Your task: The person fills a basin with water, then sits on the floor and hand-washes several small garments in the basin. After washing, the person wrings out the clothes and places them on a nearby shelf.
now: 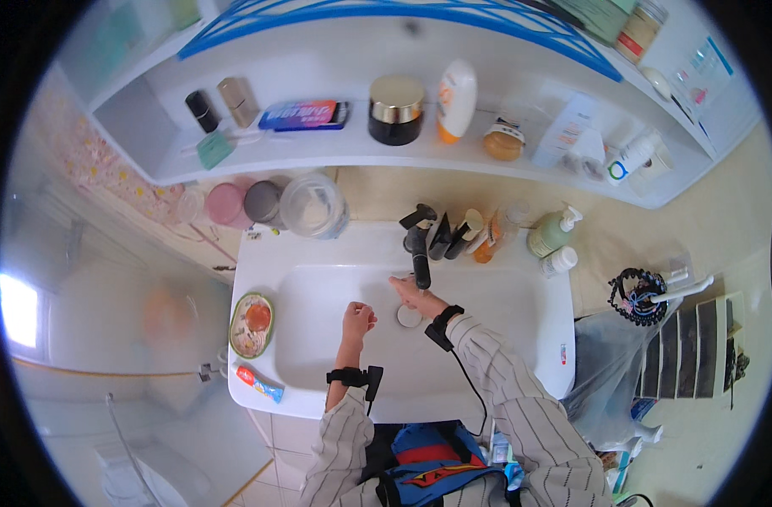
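Both my hands are over the white washbasin [521,338]. My left hand [360,319] hangs above the middle of the bowl with its fingers curled in; nothing shows in it. Just left of the dark faucet [420,253], near its spout, my right hand [413,293] reaches across with its fingers stretched out to the left and holds nothing visible. Whether it touches the spout I cannot tell. Below that hand lies the round drain stopper [409,316]. No running water can be made out. A black strap with a cable circles each wrist.
An oval soap dish [251,329] with orange soap and a toothpaste tube [259,384] sit on the left rim. Bottles, including a green pump bottle [553,232], line the back. Above runs a white shelf [318,152] of toiletries. Hair ties [638,297] hang at right.
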The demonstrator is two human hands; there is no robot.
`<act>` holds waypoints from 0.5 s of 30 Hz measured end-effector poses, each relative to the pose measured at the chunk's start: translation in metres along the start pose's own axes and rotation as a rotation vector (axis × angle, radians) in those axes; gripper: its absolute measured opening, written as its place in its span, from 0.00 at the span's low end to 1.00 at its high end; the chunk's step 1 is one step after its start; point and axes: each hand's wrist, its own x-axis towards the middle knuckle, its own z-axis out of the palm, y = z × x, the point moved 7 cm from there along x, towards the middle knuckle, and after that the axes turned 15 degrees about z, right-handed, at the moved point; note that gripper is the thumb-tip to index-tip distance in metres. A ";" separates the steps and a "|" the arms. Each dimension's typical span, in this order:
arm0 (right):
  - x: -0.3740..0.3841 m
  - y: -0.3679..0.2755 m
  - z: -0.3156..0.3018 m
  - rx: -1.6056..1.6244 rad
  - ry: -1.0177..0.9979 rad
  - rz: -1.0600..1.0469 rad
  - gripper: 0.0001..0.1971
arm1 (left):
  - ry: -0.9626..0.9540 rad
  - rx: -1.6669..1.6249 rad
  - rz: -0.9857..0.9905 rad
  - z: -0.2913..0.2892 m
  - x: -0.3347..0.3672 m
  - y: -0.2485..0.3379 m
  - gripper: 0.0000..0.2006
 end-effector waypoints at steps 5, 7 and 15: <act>-0.011 0.009 -0.003 0.323 -0.279 0.125 0.14 | 0.020 -0.038 0.012 -0.001 -0.001 0.001 0.05; -0.011 0.016 -0.010 0.324 -0.154 0.221 0.11 | 0.035 -0.049 0.012 0.003 -0.003 0.003 0.05; -0.006 0.003 0.004 0.017 -0.075 0.122 0.19 | -0.027 -0.100 -0.007 0.021 -0.009 0.015 0.06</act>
